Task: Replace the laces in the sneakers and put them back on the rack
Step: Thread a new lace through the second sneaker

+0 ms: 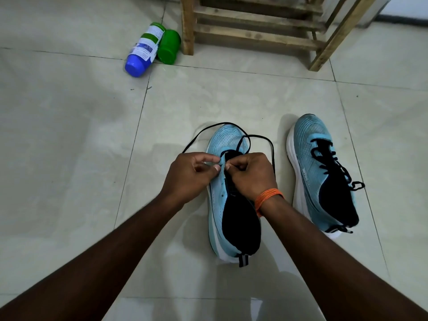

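Note:
Two light-blue sneakers with black linings stand on the tiled floor, toes pointing away from me. The left sneaker (222, 205) lies under my hands, and its black lace (231, 124) loops loosely over the toe and trails off to the left. My left hand (192, 174) pinches the sneaker's left eyelet edge. My right hand (252, 174), with an orange band on the wrist, curls over the tongue and pinches the lace at an eyelet. The right sneaker (322, 172) stands apart to the right, with a black lace threaded through it.
A wooden slatted rack (254, 31) stands at the far side of the floor. Beside its left leg lie a white bottle with a blue cap (143, 49) and a green container (169, 46).

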